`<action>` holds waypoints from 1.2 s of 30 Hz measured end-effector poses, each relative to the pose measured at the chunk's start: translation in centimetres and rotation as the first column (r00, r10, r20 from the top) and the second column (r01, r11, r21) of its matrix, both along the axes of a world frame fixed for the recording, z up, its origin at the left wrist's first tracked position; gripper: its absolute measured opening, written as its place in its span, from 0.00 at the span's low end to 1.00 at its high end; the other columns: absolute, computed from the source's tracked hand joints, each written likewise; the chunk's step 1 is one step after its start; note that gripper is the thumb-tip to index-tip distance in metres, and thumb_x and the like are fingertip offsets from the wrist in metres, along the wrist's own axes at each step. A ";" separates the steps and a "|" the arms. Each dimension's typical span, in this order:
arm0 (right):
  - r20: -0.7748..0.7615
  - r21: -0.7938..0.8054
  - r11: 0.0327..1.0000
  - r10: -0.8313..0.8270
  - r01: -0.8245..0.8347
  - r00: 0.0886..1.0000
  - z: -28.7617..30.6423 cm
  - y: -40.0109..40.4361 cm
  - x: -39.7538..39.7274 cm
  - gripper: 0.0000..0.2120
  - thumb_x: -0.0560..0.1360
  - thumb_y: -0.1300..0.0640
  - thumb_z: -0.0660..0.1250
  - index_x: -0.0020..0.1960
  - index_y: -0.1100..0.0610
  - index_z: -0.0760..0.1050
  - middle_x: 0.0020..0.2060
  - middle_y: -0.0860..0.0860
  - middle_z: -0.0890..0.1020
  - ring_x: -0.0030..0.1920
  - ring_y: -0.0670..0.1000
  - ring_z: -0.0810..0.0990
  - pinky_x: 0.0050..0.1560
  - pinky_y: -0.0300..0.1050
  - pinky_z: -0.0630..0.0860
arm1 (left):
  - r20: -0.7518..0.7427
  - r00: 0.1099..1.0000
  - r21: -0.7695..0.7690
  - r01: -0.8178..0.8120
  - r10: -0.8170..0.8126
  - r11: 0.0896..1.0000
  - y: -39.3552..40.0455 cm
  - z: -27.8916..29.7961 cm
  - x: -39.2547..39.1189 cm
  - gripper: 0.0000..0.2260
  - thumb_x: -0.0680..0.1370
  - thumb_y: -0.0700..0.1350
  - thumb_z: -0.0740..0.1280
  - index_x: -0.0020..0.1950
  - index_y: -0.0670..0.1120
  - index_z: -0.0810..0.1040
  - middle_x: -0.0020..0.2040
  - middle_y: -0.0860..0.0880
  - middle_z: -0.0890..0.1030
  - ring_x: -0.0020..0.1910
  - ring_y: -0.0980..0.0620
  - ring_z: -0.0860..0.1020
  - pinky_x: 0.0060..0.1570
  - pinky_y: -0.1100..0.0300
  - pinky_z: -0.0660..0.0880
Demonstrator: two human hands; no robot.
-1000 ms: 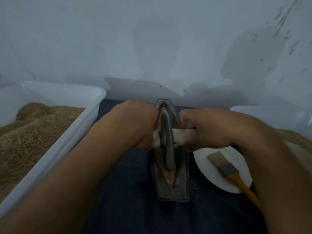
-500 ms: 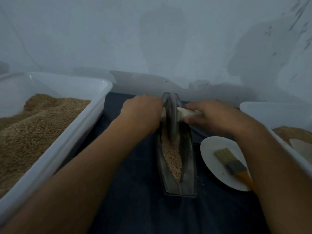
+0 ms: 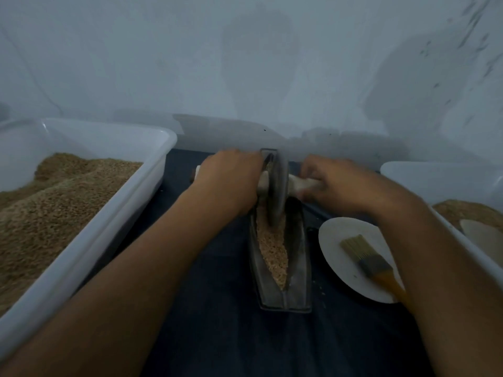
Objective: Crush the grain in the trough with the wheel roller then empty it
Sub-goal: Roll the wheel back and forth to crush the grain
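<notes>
A narrow dark metal trough (image 3: 298, 281) lies lengthwise on the dark cloth at the centre, with tan grain (image 3: 273, 251) along its groove. The dark wheel roller (image 3: 277, 191) stands on edge in the far half of the trough, on a pale wooden axle handle. My left hand (image 3: 231, 178) grips the left end of the handle. My right hand (image 3: 334, 183) grips the right end. Both arms reach forward from the bottom corners.
A big white tub (image 3: 89, 235) full of grain fills the left side. A second white tub (image 3: 441, 180) with grain and a pale scoop sits at right. A white plate (image 3: 334, 246) with a yellow-handled brush (image 3: 367, 257) lies right of the trough. A wall stands close behind.
Both hands have pushed the wheel roller away along the trough, from its middle to its far half, uncovering the grain in the near part.
</notes>
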State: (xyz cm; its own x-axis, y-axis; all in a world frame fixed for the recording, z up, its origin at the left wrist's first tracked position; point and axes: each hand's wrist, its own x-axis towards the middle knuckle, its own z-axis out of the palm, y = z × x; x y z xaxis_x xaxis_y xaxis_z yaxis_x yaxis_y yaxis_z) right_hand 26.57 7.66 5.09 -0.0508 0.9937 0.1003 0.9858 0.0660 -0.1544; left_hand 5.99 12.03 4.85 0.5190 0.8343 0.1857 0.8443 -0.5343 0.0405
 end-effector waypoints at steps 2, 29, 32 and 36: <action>0.065 -0.069 0.997 0.037 -0.032 0.997 1.0 -0.9 -0.3 0.13 0.72 0.39 0.71 0.46 0.43 0.70 0.42 0.42 0.78 0.40 0.43 0.75 0.33 0.44 0.65 | -0.042 0.999 -0.027 0.027 -0.028 0.999 -1.2 1.1 -0.1 0.13 0.75 0.50 0.69 0.59 0.50 0.75 0.55 0.47 0.78 0.54 0.44 0.76 0.47 0.51 0.73; 0.067 0.222 0.975 -0.044 0.028 0.997 -3.0 2.2 -0.5 0.20 0.82 0.50 0.60 0.73 0.52 0.70 0.64 0.58 0.77 0.63 0.61 0.73 0.59 0.52 0.69 | 0.107 0.993 0.101 -0.061 0.050 0.993 1.4 -2.0 0.5 0.12 0.78 0.43 0.66 0.62 0.48 0.73 0.52 0.45 0.80 0.47 0.43 0.77 0.39 0.53 0.65; 0.082 0.270 0.963 -0.046 0.022 0.996 -2.9 2.1 -1.0 0.20 0.82 0.49 0.61 0.73 0.51 0.70 0.65 0.57 0.77 0.63 0.60 0.74 0.60 0.52 0.70 | 0.133 0.990 0.097 -0.066 0.053 0.993 1.6 -2.2 0.3 0.13 0.78 0.43 0.66 0.63 0.48 0.72 0.51 0.44 0.80 0.48 0.42 0.77 0.40 0.53 0.67; 0.120 0.207 0.978 -0.027 0.002 0.992 -1.0 0.8 -1.5 0.16 0.77 0.44 0.66 0.64 0.44 0.76 0.54 0.52 0.82 0.52 0.57 0.78 0.45 0.48 0.71 | 0.110 0.991 0.030 -0.076 0.072 0.997 1.5 -1.2 -0.2 0.10 0.76 0.45 0.68 0.57 0.50 0.74 0.51 0.45 0.78 0.48 0.42 0.76 0.42 0.49 0.72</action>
State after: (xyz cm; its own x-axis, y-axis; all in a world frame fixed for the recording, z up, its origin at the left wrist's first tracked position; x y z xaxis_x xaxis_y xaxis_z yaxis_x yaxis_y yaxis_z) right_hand 25.03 8.44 4.08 -0.0608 0.9530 0.2968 0.9974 0.0694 -0.0184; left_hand 5.76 13.55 3.66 0.4313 0.8620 0.2665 0.8731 -0.4732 0.1175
